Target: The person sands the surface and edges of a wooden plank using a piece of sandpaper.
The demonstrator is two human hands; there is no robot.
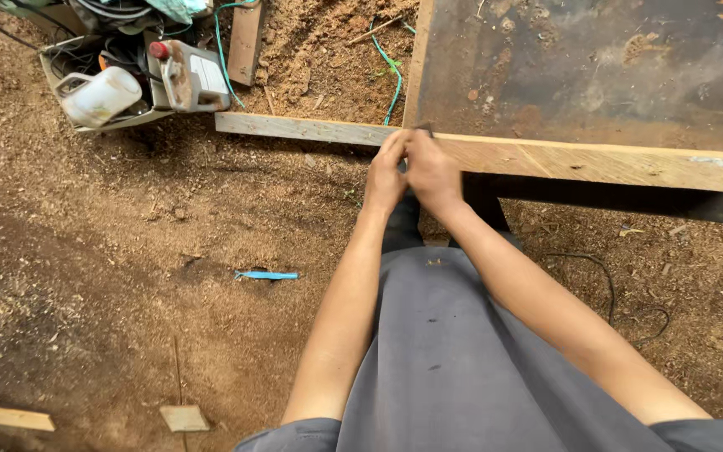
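The sawdust-covered ground (85,276) takes up most of the scene, brown and loose, scuffed into ridges on the left. Over it at upper right stands a dark, stained table top (596,67), dusted with wood chips. Along its near edge lies a long pale wooden plank (596,161), running from the upper middle out past the right side, one end overhanging the ground toward the left.

The person stands close against it in grey clothing (453,360), both bare forearms reaching forward. The left hand (385,177) and the right hand (433,174) meet at the near edge of the plank, touching each other, fingers curled in and pressed together. A small dark object (425,129) shows at the fingertips on top of the plank; I cannot tell what it is or which hand pinches it.

At upper left sits a cluttered tray (56,67) with a white plastic jug (98,95) and a white canister with a red cap (190,75) beside it. A green cord (391,71) trails across the sawdust near the table's corner. A thin black cable (604,280) loops on the ground at right. A small blue strip (266,274) lies in the sawdust left of the person, and an offcut of pale wood (183,417) lies at the bottom left.
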